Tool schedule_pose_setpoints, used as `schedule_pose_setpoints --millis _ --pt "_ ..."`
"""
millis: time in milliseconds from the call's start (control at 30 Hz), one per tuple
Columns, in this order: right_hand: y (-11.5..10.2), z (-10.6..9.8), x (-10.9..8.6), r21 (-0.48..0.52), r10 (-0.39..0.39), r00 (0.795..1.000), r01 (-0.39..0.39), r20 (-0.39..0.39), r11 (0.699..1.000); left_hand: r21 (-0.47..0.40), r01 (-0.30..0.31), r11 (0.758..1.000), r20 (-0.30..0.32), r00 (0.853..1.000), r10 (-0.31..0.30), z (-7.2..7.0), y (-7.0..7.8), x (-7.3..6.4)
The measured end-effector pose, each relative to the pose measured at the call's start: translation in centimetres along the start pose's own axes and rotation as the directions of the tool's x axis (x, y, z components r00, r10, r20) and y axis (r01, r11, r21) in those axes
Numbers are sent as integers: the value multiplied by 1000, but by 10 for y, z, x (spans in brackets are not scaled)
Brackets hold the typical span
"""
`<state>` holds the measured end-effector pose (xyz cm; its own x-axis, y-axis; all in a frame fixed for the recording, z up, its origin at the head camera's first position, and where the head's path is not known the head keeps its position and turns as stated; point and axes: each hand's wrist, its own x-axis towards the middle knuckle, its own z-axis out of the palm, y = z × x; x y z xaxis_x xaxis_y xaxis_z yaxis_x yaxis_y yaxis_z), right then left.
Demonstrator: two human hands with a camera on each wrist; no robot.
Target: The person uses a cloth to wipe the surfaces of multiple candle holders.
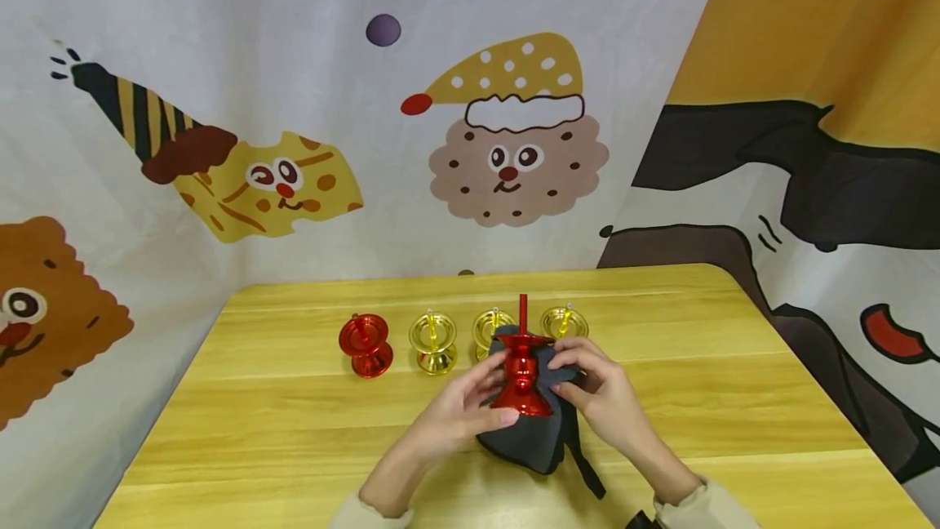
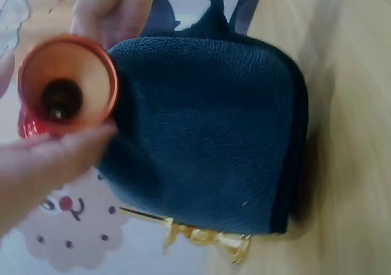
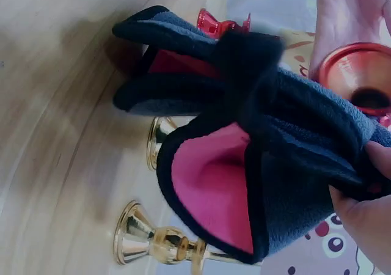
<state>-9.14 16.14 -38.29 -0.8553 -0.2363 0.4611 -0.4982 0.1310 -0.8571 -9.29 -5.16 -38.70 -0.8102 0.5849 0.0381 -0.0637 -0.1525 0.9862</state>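
Note:
My left hand (image 1: pixel 458 411) grips a shiny red candle holder (image 1: pixel 522 374) by its body, thumb at the flared base. A thin red stem rises from its dish, and the hollow underside faces the left wrist camera. My right hand (image 1: pixel 598 386) pinches a dark grey cloth (image 1: pixel 525 441) beside the holder. The cloth hangs behind and below the holder, close over the table. In the right wrist view its folds open on a pink lining (image 3: pixel 208 189), and a dark strap (image 1: pixel 583 460) dangles from it.
Behind the hands, a second red candle holder (image 1: pixel 370 362) and gold candle holders (image 1: pixel 436 360) stand in a row on the wooden table (image 1: pixel 257 439). The cloth partly covers the middle gold one (image 1: pixel 482 325). A printed curtain (image 1: pixel 316 88) hangs beyond the table's back edge.

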Motion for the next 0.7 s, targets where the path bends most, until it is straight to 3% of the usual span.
schedule_pose_setpoints --millis 67,167,233,267,400,500,600,700 --pt "-1 2 0 -32 -11 1000 11 -8 999 124 -5 992 -48 999 11 3 0 1" --pt "-5 6 0 -95 -44 999 42 -14 995 320 -1 947 -132 990 46 7 -3 2" --pt "-7 7 0 -151 -86 996 84 -9 985 388 -1 922 -163 984 70 8 -4 2" --pt "-8 8 0 -165 -107 994 105 -4 981 390 -3 921 -169 983 75 8 -5 2" --pt "-7 6 1 -120 -141 990 142 21 982 259 8 966 -147 989 31 5 -4 0" --pt "-2 0 1 -23 -92 995 93 45 995 84 17 996 -77 997 -11 0 -3 -2" --pt "0 -3 2 19 -49 997 48 60 999 -46 -1 999 -9 1000 1 -4 -4 -2" --pt "-1 -6 3 17 -31 998 31 49 999 -87 -15 996 8 1000 16 -7 -4 -1"
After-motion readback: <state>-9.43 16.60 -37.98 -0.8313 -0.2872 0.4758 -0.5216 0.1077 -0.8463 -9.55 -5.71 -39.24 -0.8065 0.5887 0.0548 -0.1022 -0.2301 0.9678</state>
